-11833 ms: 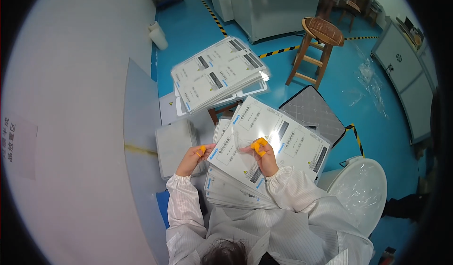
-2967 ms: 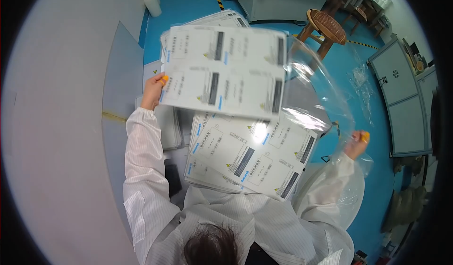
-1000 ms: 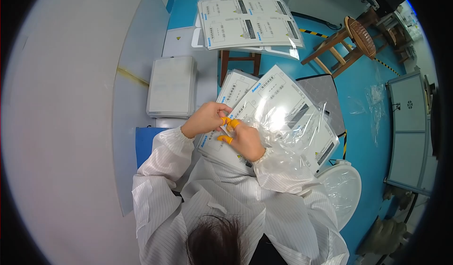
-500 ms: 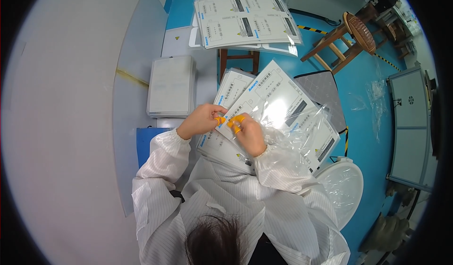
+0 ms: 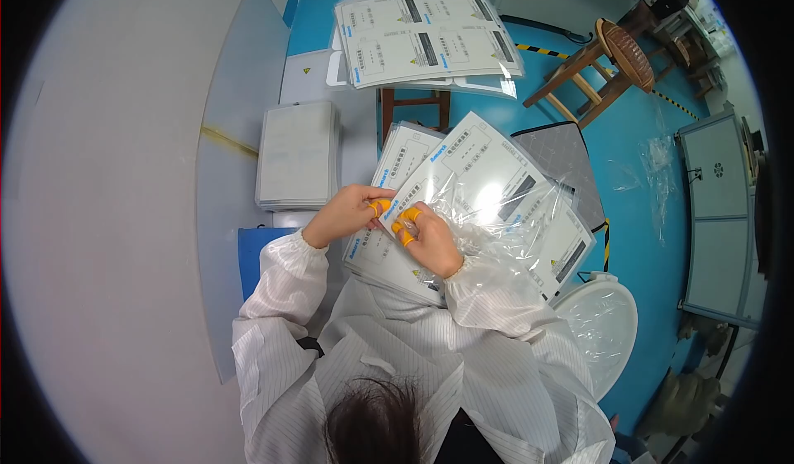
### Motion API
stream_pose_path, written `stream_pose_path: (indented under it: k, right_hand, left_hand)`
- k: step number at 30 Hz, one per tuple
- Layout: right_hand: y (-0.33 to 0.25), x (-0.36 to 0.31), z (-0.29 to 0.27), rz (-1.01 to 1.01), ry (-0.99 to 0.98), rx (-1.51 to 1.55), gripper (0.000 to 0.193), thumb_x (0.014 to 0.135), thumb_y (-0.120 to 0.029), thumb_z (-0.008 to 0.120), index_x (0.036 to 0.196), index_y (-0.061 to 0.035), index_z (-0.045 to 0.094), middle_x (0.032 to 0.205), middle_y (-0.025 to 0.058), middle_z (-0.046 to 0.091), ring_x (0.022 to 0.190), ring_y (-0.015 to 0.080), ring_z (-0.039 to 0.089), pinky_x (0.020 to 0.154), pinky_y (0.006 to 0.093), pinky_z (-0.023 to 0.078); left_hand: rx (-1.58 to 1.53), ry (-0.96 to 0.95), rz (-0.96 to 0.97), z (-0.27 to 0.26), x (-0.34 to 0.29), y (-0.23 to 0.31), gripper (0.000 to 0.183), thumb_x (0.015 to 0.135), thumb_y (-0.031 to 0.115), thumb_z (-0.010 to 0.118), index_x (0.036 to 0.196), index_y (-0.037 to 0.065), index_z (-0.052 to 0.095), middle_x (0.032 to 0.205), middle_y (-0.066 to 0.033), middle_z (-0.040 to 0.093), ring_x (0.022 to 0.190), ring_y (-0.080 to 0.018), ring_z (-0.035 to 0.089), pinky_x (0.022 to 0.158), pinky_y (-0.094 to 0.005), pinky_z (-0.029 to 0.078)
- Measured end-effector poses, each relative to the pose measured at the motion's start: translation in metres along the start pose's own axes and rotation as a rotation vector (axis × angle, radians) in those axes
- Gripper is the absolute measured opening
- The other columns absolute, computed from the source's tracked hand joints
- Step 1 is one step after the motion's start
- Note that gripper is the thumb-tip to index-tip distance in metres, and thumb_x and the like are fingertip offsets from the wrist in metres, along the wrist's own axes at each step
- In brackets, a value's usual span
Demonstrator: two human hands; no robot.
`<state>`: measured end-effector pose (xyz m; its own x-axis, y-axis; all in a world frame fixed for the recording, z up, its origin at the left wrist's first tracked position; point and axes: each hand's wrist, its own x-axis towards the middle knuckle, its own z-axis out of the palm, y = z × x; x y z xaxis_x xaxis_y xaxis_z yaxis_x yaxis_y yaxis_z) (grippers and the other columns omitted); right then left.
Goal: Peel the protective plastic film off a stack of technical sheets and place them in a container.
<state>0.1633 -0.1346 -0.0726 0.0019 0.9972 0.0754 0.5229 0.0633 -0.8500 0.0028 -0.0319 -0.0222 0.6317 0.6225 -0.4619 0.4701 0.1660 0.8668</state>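
A white printed plastic sheet with blue and black markings lies slanted over a stack of similar sheets on my lap. My left hand pinches the sheet's near-left corner between thumb and forefinger. Just right of it, my right hand rests over the same corner, its fingers curled together; what lies between their tips is hidden. Yellow finger cots cover fingertips on both hands. Crumpled clear film spreads over the sheet beside my right hand and wrist, catching bright glare.
Ahead, more printed sheets are piled near a wooden stool. A block of stacked whitish sheets stands at left, above a blue box. To the right are a film-lined white bin, a grey quilted pad and a brown-seated stool.
Both hands stay at the sheet's corner, with only small shifts of the fingers. The far end of the sheet sits slightly lower in view.
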Motion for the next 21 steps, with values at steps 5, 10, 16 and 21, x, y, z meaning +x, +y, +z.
stream_pose_path:
  k: [5,10,16,21]
  right_hand:
    - [0.011,0.000,-0.014,-0.008,0.069,0.389,0.019,0.078,-0.009,0.060,0.093,0.0024,0.056,0.101,0.0114,0.053,0.089,0.0249,0.055,0.077,0.0301,0.044]
    - [0.023,0.012,-0.045,0.159,0.351,1.229,0.015,0.084,-0.015,0.054,0.095,-0.0049,0.049,0.115,0.0153,0.053,0.102,0.0236,0.053,0.095,0.0351,0.038]
    - [0.030,-0.001,-0.032,0.089,0.163,1.188,0.022,0.090,-0.025,0.051,0.097,-0.0048,0.044,0.085,0.0116,0.056,0.083,0.0230,0.058,0.092,0.0380,0.042]
    - [0.027,-0.005,-0.031,0.075,0.191,1.175,0.028,0.090,-0.030,0.051,0.098,-0.0041,0.044,0.075,0.0098,0.053,0.069,0.0185,0.055,0.079,0.0377,0.047]
  left_hand:
    - [-0.070,-0.021,-0.013,-0.005,0.001,-0.012,0.030,0.085,0.000,0.049,0.113,0.002,0.059,0.100,-0.0102,0.062,0.073,-0.0124,0.060,0.065,-0.0220,0.051]
    - [-0.086,-0.008,-0.049,-0.010,0.006,-0.027,0.032,0.086,0.000,0.048,0.116,0.002,0.057,0.101,-0.0091,0.062,0.081,-0.0125,0.060,0.070,-0.0236,0.052]
    - [-0.220,-0.171,-0.025,-0.025,0.016,-0.007,0.036,0.086,0.002,0.050,0.122,0.005,0.053,0.102,-0.0067,0.062,0.083,-0.0133,0.060,0.075,-0.0232,0.049]
    - [0.309,0.047,0.278,0.005,0.033,0.023,0.034,0.087,0.008,0.052,0.121,0.003,0.052,0.098,-0.0086,0.064,0.083,-0.0114,0.056,0.074,-0.0225,0.046]
